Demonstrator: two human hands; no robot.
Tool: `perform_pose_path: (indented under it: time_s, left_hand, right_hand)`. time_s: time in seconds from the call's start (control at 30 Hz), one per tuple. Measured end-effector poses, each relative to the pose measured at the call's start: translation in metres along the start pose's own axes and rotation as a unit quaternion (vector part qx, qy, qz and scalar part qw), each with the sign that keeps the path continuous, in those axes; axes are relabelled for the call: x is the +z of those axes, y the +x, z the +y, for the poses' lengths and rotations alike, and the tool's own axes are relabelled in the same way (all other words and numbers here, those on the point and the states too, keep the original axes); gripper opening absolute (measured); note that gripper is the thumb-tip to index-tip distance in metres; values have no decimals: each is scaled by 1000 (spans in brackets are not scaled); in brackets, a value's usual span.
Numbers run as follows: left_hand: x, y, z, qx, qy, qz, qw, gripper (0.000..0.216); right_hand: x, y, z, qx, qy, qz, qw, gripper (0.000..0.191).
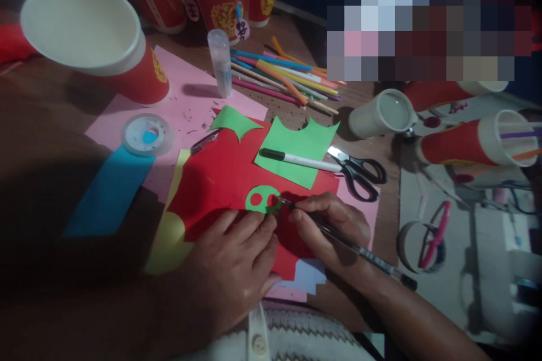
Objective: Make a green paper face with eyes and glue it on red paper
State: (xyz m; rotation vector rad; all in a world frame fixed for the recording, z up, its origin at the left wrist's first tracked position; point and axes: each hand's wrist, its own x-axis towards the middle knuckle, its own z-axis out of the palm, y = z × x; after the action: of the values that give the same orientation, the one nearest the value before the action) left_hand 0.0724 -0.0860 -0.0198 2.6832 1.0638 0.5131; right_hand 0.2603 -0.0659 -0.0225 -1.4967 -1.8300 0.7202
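While the left hand [237, 254] lies with its fingers extended and grasping nothing, its fingertips rest on the lower edge of a small green disc [253, 189]. The right hand [339, 214] grips a slim pen [347, 241] between thumb and fingers, the tip at the disc's right side. The disc sits on red paper [224, 163] and bears two round red spots; whether these are cut-outs or colouring cannot be determined.

Beyond the disc, a green sheet [298, 144] with curved cuts along its far edge overlies the red paper. A white marker [311, 162], black at one end, lies across it, its other end close to the black-handled scissors [358, 172].

Pink paper [192, 87] extends out from under the red. A clear tube [220, 65] stands upright near its far edge, beside a loose pile of coloured sticks [288, 76] on the wooden surface [46, 107]. Left of the red paper, a tape roll [127, 134] adjoins a blue strip [112, 192]. Behind the roll, a red paper cup [139, 79] with a white rim is noted.
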Motion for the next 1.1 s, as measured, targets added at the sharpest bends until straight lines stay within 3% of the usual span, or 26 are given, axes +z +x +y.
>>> perform_pose_path:
  time_s: [1.1]
  left_hand:
    - [-1,1,0,2,7,-3,1000,28]
  right_hand:
    - [3,-3,5,-15,-34,-16,999,6]
